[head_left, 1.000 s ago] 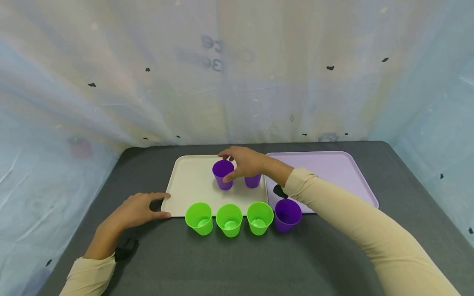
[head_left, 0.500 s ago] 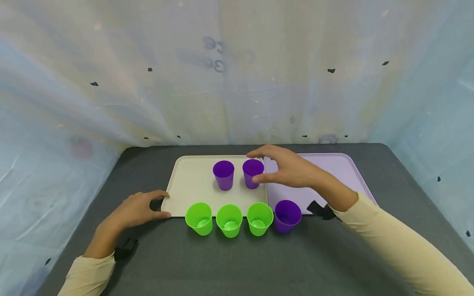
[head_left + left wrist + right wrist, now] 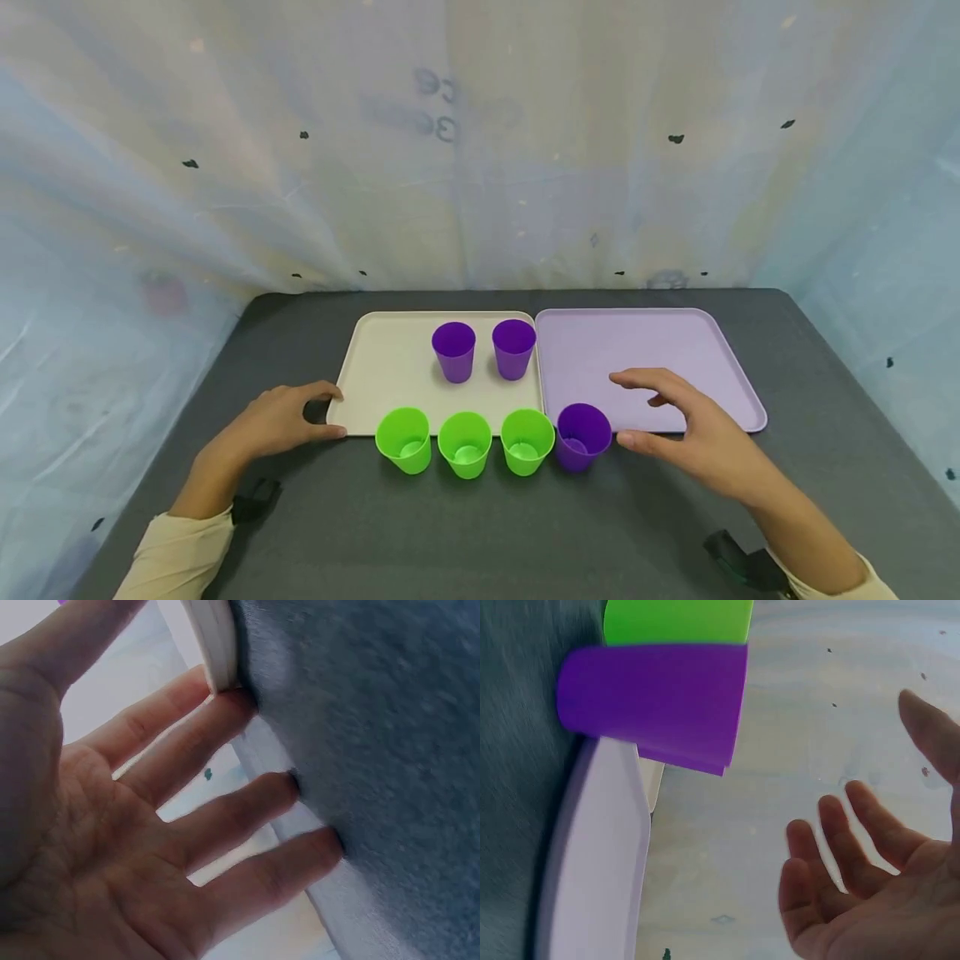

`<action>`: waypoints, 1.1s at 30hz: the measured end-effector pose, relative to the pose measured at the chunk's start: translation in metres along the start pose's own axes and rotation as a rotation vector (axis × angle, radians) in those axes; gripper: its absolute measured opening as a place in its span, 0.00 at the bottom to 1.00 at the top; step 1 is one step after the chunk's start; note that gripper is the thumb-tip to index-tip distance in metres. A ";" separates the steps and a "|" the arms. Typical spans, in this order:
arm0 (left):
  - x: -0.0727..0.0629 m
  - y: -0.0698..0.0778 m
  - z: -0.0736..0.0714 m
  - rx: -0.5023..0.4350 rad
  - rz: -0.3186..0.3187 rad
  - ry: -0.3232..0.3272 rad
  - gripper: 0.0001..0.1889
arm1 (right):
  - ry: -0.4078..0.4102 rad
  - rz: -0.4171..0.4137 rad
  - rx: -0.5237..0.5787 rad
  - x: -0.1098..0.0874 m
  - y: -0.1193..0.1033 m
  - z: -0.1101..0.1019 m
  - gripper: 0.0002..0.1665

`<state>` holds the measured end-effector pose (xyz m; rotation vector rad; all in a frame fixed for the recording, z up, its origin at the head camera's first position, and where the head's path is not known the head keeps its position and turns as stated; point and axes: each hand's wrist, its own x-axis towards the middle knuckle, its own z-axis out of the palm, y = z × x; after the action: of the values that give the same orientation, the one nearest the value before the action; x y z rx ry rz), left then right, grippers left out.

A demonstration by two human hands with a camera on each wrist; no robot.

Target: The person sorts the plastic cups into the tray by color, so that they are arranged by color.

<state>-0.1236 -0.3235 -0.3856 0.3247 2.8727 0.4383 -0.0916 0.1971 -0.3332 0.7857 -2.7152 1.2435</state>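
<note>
My left hand (image 3: 273,421) rests at the left front corner of a cream tray (image 3: 386,367), fingertips at its edge. In the left wrist view its fingers (image 3: 247,877) are spread out straight, with the tray's corner by two of them. My right hand (image 3: 705,437) hovers, empty, to the right of a purple cup (image 3: 576,460), thumb and fingers apart. That cup stands upright at the right end of a row, beside three green cups: a left one (image 3: 405,460), a middle one (image 3: 465,467) and a right one (image 3: 525,463). Two more purple cups, one (image 3: 455,368) left of the other (image 3: 513,365), stand on the cream tray.
A lilac tray (image 3: 630,350) lies right of the cream one, edges side by side. Dark grey cloth covers the table (image 3: 450,542). Plastic sheeting (image 3: 525,167) hangs behind and along both sides.
My right hand has let go of the left purple cup on the cream tray, drawn back right and come toward the front purple cup. My left hand has stayed at the tray corner.
</note>
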 end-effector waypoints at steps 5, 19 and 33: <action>0.000 0.001 -0.002 -0.002 -0.006 0.001 0.32 | -0.010 0.054 0.029 -0.009 0.001 0.006 0.39; 0.001 0.001 -0.004 -0.001 -0.021 0.012 0.32 | -0.108 0.013 0.002 0.006 0.027 0.027 0.47; -0.002 0.003 -0.003 -0.010 -0.031 -0.018 0.32 | -0.106 0.010 0.010 0.005 0.029 0.045 0.36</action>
<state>-0.1221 -0.3221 -0.3817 0.2801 2.8530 0.4414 -0.1021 0.1781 -0.3827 0.8650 -2.8008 1.2534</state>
